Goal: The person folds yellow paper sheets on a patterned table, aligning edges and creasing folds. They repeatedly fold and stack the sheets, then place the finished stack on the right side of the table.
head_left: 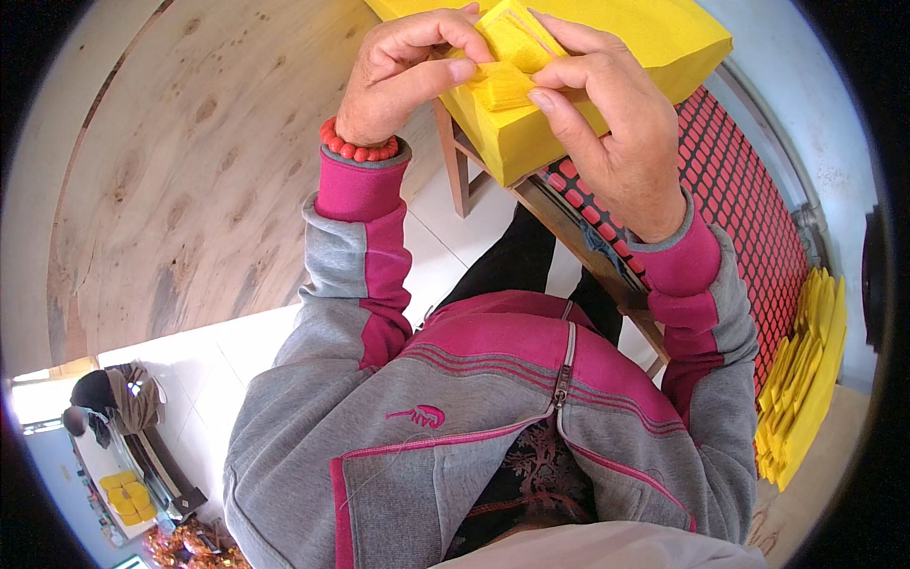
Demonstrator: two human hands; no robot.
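Observation:
Near the top of the view, a small folded piece of bright yellow felt-like material (502, 87) is between my hands, with a flap standing up and a pale line along its edge. My left hand (403, 71), a red bead bracelet (358, 144) at its wrist, pinches the left side between thumb and forefinger. On the other side, my right hand (611, 119) grips it with thumb and fingers at its right edge. Just beneath lies a large yellow block-shaped bundle or covered surface (517, 147); I cannot tell which.
A wooden frame with legs (458, 166) stands under the yellow block. On the right are a red-and-black grid panel (749, 199) and a stack of yellow sheets (806, 370). A big plywood board (190, 161) fills the left. Farther off, another person (133, 394) bends by a table.

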